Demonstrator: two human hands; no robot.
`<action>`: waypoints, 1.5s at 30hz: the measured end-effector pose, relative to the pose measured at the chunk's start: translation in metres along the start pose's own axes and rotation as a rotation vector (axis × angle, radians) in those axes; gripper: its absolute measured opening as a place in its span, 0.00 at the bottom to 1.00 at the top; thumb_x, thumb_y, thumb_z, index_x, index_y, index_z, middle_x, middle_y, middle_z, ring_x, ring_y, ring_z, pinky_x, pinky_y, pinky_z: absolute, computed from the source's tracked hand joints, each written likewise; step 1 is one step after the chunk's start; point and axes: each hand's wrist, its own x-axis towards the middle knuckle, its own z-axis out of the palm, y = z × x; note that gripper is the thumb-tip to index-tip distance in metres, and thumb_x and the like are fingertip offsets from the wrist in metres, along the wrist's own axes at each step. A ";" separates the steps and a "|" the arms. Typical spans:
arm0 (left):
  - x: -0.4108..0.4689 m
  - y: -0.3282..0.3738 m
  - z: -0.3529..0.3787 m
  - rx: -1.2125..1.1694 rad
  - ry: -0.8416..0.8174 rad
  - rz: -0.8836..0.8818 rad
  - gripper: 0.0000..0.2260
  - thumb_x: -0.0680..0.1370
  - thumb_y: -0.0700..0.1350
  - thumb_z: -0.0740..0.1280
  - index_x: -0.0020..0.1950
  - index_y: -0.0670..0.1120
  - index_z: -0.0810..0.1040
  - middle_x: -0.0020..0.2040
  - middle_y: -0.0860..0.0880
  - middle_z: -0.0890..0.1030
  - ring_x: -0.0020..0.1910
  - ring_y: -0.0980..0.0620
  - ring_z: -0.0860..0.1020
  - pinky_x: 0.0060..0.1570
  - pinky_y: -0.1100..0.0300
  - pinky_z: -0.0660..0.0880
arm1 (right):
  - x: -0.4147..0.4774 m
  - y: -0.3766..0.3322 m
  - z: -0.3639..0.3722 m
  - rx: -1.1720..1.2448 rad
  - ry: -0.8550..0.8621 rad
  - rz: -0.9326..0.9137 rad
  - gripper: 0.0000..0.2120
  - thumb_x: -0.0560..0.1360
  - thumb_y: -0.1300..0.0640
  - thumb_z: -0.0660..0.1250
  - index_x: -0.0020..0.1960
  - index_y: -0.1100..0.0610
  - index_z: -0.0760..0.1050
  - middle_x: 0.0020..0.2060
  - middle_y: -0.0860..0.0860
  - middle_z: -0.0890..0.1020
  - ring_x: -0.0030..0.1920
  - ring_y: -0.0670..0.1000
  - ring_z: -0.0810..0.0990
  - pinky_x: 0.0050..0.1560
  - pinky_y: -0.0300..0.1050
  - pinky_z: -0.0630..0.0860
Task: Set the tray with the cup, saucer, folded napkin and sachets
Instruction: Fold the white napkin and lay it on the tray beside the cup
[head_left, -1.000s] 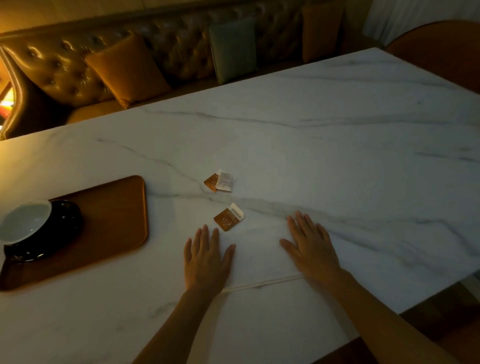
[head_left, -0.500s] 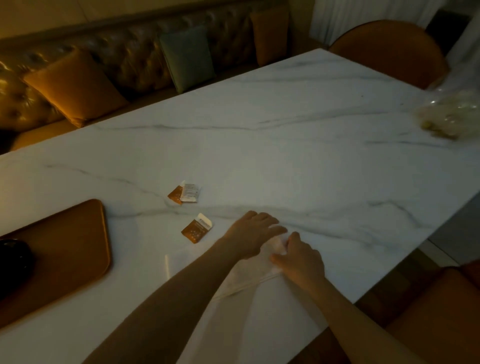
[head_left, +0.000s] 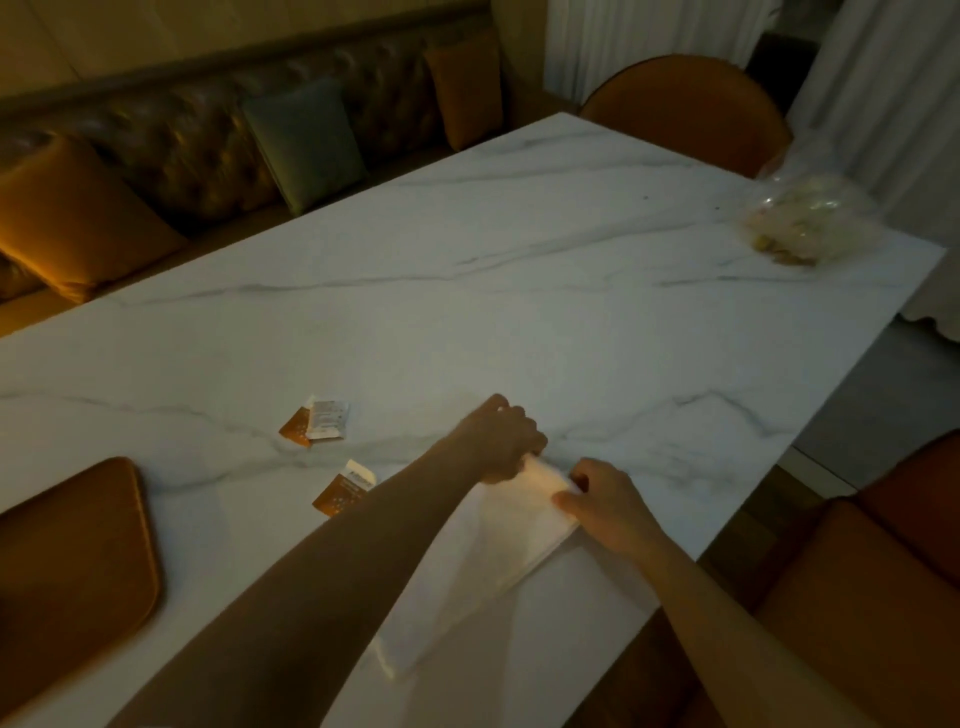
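Note:
A white napkin (head_left: 493, 551) lies on the marble table (head_left: 519, 312) near its front edge. My left hand (head_left: 501, 439) pinches its far right corner. My right hand (head_left: 605, 501) grips the same end just beside it. The fabric is lifted slightly at that end. Two sachets, one orange and one white (head_left: 317, 427), lie overlapping left of my hands. A third orange and white sachet (head_left: 345, 488) lies beside my left forearm. The wooden tray (head_left: 72, 566) shows at the left edge. Cup and saucer are out of view.
A clear bag with pale contents (head_left: 810, 221) sits at the table's far right corner. Orange chairs (head_left: 685, 109) stand at the far end and at the right. A tufted bench with cushions (head_left: 306, 140) runs behind the table.
Both hands left the flat napkin and closed on its right end, lifting it. The view swung right, so the cup and saucer dropped out and the bag came in.

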 end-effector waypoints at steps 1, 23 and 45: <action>0.003 -0.002 -0.005 -0.022 0.026 -0.023 0.12 0.76 0.46 0.62 0.60 0.47 0.73 0.60 0.46 0.78 0.60 0.46 0.72 0.64 0.51 0.60 | 0.003 0.001 -0.007 -0.010 0.037 0.001 0.08 0.70 0.59 0.66 0.36 0.56 0.67 0.31 0.50 0.72 0.34 0.51 0.71 0.32 0.42 0.65; -0.095 -0.013 -0.001 -0.326 0.439 -0.263 0.07 0.76 0.43 0.64 0.52 0.46 0.80 0.53 0.47 0.81 0.51 0.47 0.76 0.52 0.56 0.67 | -0.034 -0.022 -0.005 0.029 0.093 -0.363 0.05 0.68 0.65 0.66 0.38 0.56 0.75 0.31 0.48 0.75 0.31 0.45 0.72 0.31 0.35 0.66; -0.178 0.035 0.077 -0.614 0.377 -0.503 0.08 0.77 0.39 0.63 0.53 0.44 0.79 0.58 0.46 0.76 0.49 0.48 0.78 0.46 0.65 0.69 | -0.057 0.002 0.065 -0.571 0.087 -0.930 0.07 0.58 0.63 0.72 0.33 0.54 0.77 0.30 0.48 0.80 0.27 0.48 0.76 0.28 0.37 0.70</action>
